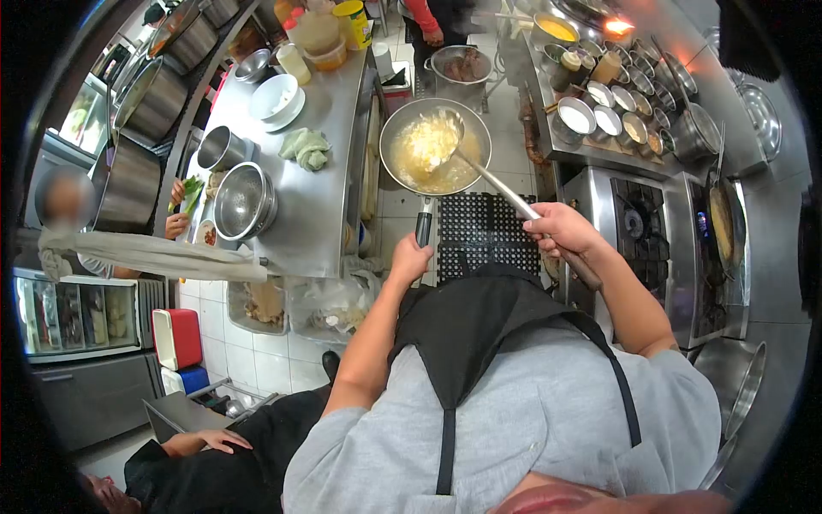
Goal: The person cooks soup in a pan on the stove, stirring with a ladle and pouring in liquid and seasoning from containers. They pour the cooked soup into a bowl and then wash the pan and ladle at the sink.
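Observation:
My left hand (411, 259) is closed around the black handle of a frying pan (391, 147), which is held up over the floor in front of me. Inside it, pale yellow, egg-like pieces (421, 147) sit in a thin yellowish liquid. A long-handled metal ladle (501, 190) is gripped in my right hand (561, 230). Its bowl end is in the pan at the right of the food, partly hidden by it. The ladle's handle slants down to the right, past my wrist.
On the left, a steel counter (304, 201) bears bowls, a pot and a cloth (305, 149). Another person's hands (176, 224) hold greens there. Seasoning tubs (575, 118) and a stove (635, 218) stand right. Ahead, a red-sleeved person (424, 21) stands near a large pan (461, 67).

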Motion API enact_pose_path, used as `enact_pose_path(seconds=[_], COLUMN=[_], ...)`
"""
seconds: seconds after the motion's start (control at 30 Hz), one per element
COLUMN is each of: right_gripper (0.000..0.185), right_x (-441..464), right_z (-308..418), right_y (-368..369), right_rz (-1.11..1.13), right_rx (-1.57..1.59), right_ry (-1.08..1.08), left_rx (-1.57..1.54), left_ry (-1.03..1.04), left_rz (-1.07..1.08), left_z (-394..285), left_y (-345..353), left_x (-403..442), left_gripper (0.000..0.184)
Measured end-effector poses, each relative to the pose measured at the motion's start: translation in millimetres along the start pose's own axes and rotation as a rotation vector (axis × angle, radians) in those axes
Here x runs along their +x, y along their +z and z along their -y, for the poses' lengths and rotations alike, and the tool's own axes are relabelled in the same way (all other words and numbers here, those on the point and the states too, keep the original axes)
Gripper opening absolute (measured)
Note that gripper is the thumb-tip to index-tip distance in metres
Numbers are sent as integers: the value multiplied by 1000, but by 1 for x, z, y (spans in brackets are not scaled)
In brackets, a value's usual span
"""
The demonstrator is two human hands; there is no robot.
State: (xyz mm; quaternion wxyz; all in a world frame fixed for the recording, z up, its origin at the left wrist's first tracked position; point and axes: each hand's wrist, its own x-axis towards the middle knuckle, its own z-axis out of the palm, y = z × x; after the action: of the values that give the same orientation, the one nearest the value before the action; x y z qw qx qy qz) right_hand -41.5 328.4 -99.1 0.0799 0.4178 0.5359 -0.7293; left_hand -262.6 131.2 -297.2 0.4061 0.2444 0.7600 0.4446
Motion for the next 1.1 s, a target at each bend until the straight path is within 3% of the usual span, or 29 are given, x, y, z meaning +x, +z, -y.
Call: enact_pose_path(seconds=[0.17, 0.27, 0.37, 0.47, 0.63, 0.87, 0.9, 1.1], right_gripper=[31, 39, 41, 45, 49, 49, 46, 37], right_x=[-8, 13, 31, 68, 75, 20, 19, 59], right_z=[3, -15, -17, -36, -56, -48, -49, -45], right_y=[-2, -12, -8, -11, -1, -25, -32, -36], right_rz=[-219, -395, -471, -541, -562, -460, -470, -483], right_rx=[-454, -879, -964, -1182, -1495, -1440, -1358, -936], right_ry=[-226, -605, -473, -616, -620, -494, -566, -467], left_rx=[-31, -6, -27, -23, 9, 29, 14, 13], left_ry=[16, 21, 28, 32, 34, 34, 32, 9], left_rz=[11, 2, -4, 16, 30, 27, 26, 42], left_z=[-4, -11, -12, -24, -22, -20, -21, -16], left_y=[0, -2, -1, -4, -9, -15, -16, -17], left_x=[-5, -7, -6, -11, -8, -8, -10, -13], left_gripper=[15, 15, 14, 15, 15, 14, 14, 16])
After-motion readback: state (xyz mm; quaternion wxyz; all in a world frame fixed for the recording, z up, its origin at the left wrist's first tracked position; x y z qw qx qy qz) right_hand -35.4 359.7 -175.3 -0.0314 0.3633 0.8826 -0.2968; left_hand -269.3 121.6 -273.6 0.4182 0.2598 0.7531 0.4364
